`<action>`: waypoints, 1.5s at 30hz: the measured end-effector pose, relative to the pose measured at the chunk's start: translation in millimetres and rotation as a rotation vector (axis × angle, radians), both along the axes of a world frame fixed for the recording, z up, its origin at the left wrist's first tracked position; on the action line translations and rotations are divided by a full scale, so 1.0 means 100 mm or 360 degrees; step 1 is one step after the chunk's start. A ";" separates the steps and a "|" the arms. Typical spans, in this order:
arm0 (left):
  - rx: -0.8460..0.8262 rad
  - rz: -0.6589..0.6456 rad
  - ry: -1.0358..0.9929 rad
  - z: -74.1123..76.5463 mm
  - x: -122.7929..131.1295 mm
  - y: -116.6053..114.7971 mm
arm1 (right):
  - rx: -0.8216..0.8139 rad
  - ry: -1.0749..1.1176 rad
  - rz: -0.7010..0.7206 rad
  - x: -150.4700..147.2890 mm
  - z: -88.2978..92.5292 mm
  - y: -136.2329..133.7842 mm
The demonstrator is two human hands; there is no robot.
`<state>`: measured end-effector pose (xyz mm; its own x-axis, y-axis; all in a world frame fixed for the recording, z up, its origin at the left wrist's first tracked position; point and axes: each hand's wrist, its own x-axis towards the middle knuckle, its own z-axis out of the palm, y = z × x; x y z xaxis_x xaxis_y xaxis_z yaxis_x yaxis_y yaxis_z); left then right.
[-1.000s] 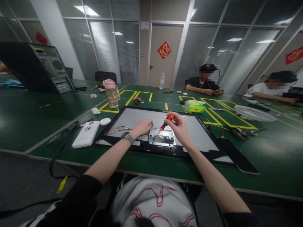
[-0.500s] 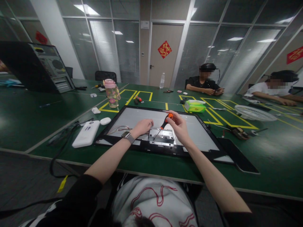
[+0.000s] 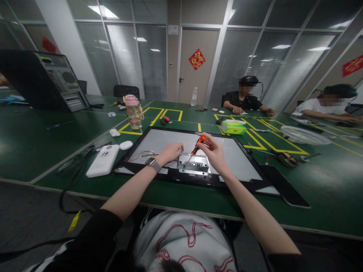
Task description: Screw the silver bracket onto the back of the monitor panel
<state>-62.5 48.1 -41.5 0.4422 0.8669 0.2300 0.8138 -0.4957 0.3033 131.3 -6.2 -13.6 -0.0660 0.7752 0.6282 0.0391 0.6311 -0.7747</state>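
Note:
A black-framed monitor panel point(image 3: 159, 140) lies face down on the green table, its grey back upward. A small metal circuit cover point(image 3: 194, 163) sits near its front edge. My right hand point(image 3: 214, 152) grips an orange-handled screwdriver point(image 3: 195, 148), whose tip rests on the metal cover's left part. My left hand point(image 3: 169, 152), with a watch on the wrist, lies curled on the panel just left of the cover, fingers bent near the screwdriver tip. Thin red and white wires point(image 3: 143, 154) run over the panel to the left of that hand.
A white power bank point(image 3: 103, 160) and a white mouse-like object point(image 3: 126, 145) lie left of the panel. A pink-lidded bottle point(image 3: 134, 112), green tissue pack point(image 3: 233, 127), white fan grille point(image 3: 302, 135) and black PC case point(image 3: 53, 81) stand further off. Two other people sit at the far side.
The screwdriver handle has shifted slightly left and up in my right hand. The far person in black has spread their hands apart on the table. My left hand has stayed put.

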 end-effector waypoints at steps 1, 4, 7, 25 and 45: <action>-0.0002 0.0001 -0.0002 0.00 0.00 0.00 | 0.0019 -0.0010 -0.0027 0.00 0.00 -0.01; -0.0010 -0.0004 -0.0004 0.02 0.00 -0.02 | 0.0007 -0.0013 0.0011 -0.01 0.02 -0.04; -0.0014 0.0003 -0.0014 0.02 0.00 -0.02 | -0.0053 0.0000 0.0136 -0.01 0.04 -0.06; 0.0006 -0.0011 -0.0023 -0.02 -0.01 0.01 | -0.0019 0.0039 0.0026 -0.01 0.03 -0.06; 0.0072 -0.0043 -0.0010 -0.08 -0.04 0.05 | 0.0592 -0.0185 -0.0785 0.07 0.04 -0.10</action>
<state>-66.3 53.3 -49.6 0.4636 0.8435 0.2714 0.7981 -0.5305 0.2855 138.7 -16.1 -10.0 0.1598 0.4630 0.8718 0.4651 0.7437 -0.4802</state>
